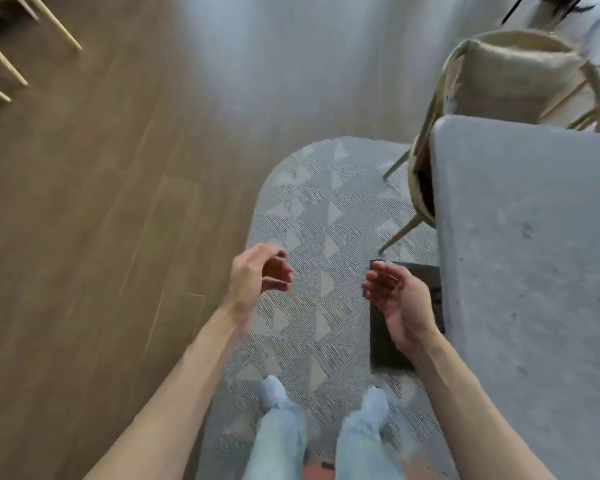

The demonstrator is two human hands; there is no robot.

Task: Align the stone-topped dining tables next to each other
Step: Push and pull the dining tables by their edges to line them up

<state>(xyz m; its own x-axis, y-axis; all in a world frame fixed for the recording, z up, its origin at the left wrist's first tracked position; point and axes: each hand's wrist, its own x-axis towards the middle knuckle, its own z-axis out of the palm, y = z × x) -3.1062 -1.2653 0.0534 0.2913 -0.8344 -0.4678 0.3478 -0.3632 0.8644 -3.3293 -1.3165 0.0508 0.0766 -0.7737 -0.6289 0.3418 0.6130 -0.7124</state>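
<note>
I can read no text, label, brand, number or sign anywhere from here, neither on the grey stone-topped bench [534,271], nor on the grey triangle-patterned rug [326,209], nor on the cream woven chair with light wooden frame [513,74].

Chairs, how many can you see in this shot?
2. One chair stands at the far end of the stone-topped table on the right, tucked against it. Another chair shows only its legs at the top left on the wood floor. More may be out of frame.
</note>
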